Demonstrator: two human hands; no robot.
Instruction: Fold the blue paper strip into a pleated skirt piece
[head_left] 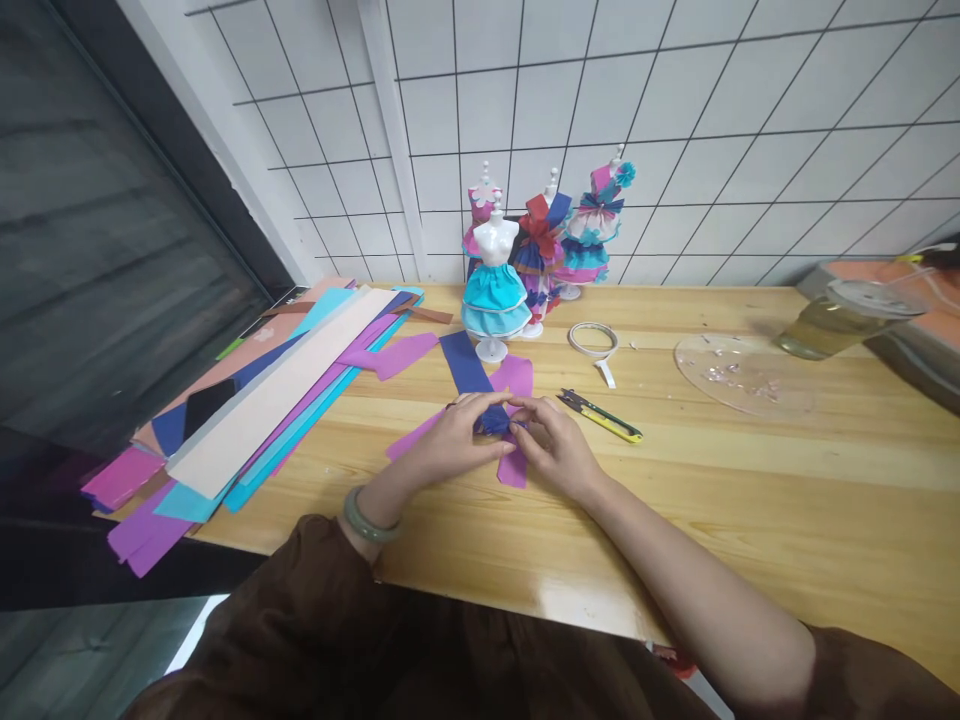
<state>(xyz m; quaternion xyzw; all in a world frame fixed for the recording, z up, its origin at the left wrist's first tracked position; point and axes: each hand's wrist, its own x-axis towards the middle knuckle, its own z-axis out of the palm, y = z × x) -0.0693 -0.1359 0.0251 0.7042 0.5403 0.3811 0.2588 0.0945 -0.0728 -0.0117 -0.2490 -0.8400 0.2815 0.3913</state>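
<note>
Both hands meet over a dark blue paper strip [466, 362] at the middle of the table. My left hand [466, 438] has its fingers on the gathered, crumpled end of the strip from the left. From the right, my right hand [551, 445] pinches the same gathered part. Purple paper pieces [514, 470] lie beneath and around the hands. Just behind stands a small white mannequin [496, 240] in a turquoise tiered skirt [495, 300]. Yellow-handled thread snips [611, 424] lie to the right of my right hand.
Stacked coloured paper strips [277, 390] cover the left side. Dressed mannequins [592, 225] stand at the back wall. A tape roll [593, 339], a clear round plate [705, 375] and a cup of liquid [821, 325] are to the right.
</note>
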